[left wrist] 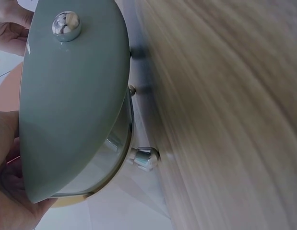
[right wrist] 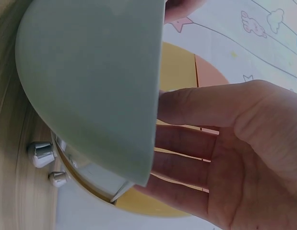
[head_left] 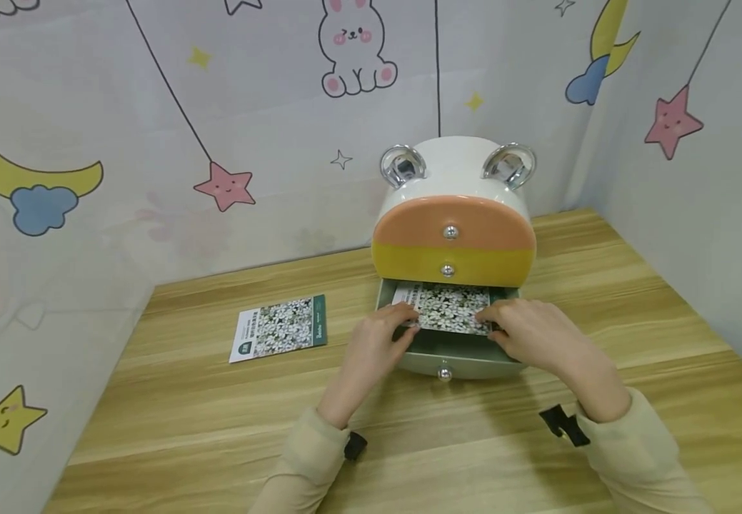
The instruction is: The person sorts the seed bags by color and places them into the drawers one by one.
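Observation:
A small storage chest (head_left: 454,168) with a white top and silver ears has its green bottom drawer (head_left: 473,365) pulled out. A flat packet printed with white flowers (head_left: 449,308) lies face up within the drawer's opening. My left hand (head_left: 377,339) holds the packet's left edge, while my right hand (head_left: 534,332) holds its right edge. The drawer front (left wrist: 71,105) hides most of the left fingertips in the left wrist view. In the right wrist view, the right thumb and fingers reach behind the drawer front (right wrist: 90,86), and the packet is hidden.
A second flower-printed packet (head_left: 283,328) lies on the wooden table (head_left: 216,428), left of the chest. Above the green drawer, the orange drawer (head_left: 409,227) and yellow drawer (head_left: 409,264) are closed. A patterned curtain (head_left: 248,107) hangs behind.

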`<state>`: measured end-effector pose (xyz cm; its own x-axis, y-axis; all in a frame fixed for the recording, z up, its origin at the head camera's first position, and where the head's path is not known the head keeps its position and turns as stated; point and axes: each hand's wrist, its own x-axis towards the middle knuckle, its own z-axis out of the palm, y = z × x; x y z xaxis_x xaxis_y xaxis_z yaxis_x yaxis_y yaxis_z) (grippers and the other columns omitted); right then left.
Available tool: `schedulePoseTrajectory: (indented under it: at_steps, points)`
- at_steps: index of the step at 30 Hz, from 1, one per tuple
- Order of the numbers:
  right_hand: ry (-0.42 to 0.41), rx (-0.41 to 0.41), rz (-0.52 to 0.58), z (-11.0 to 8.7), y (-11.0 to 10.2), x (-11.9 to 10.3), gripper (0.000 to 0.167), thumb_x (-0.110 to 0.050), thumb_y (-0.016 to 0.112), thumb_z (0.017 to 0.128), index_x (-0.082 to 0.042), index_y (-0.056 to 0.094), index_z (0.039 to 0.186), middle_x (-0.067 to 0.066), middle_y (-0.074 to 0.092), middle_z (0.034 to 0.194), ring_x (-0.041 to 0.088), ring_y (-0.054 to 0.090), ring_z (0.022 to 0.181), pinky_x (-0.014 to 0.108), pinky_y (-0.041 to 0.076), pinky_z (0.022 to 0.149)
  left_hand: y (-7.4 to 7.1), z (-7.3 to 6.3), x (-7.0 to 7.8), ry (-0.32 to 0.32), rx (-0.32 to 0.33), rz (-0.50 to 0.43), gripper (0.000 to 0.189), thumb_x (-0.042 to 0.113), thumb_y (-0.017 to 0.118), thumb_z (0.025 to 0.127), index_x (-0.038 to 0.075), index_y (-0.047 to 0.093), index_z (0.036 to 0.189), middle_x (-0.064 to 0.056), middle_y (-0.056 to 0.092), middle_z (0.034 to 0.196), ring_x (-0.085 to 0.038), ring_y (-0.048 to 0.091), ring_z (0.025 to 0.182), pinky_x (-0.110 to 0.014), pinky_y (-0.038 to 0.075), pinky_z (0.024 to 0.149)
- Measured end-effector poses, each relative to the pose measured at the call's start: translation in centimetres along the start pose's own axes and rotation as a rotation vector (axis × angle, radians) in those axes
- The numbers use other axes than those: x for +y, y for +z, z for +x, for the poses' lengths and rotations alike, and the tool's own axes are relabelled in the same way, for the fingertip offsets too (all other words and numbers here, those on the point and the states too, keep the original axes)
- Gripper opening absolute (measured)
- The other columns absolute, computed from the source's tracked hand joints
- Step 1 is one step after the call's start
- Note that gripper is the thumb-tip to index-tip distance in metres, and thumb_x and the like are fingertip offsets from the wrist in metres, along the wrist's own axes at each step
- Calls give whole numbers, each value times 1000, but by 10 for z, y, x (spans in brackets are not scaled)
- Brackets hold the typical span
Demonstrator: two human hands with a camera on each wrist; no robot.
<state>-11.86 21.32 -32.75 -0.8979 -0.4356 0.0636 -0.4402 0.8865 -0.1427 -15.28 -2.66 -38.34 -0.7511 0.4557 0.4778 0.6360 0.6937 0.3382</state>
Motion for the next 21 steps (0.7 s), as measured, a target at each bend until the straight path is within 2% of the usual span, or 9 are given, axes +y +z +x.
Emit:
schedulePoseTrajectory:
  at_steps: [6, 13, 21]
  points:
    - [6, -5, 11, 0, 0, 2, 29, -10, 66, 87, -11, 68, 116, 10, 71, 107, 13, 58, 62, 26, 44, 47, 1, 2, 1, -3, -23, 9, 18, 15, 69, 88, 11, 72, 105, -4, 72, 113, -20, 67, 107, -33, 56, 90]
    - [1, -12, 19, 1, 0, 1, 29, -12, 66, 88, -11, 69, 116, 10, 71, 109, 11, 55, 59, 27, 44, 47, 0, 2, 0, 3, -16, 6, 18, 13, 70, 87, 10, 73, 104, -4, 72, 110, -19, 68, 103, -31, 57, 86]
    - [-16, -6, 22, 2, 2, -1, 28, -14, 66, 88, -10, 69, 115, 9, 72, 106, 16, 62, 66, 33, 52, 54, -2, 0, -1, 37, -25, -5, 19, 12, 68, 87, 8, 72, 105, -7, 71, 113, -21, 67, 106, -32, 56, 89]
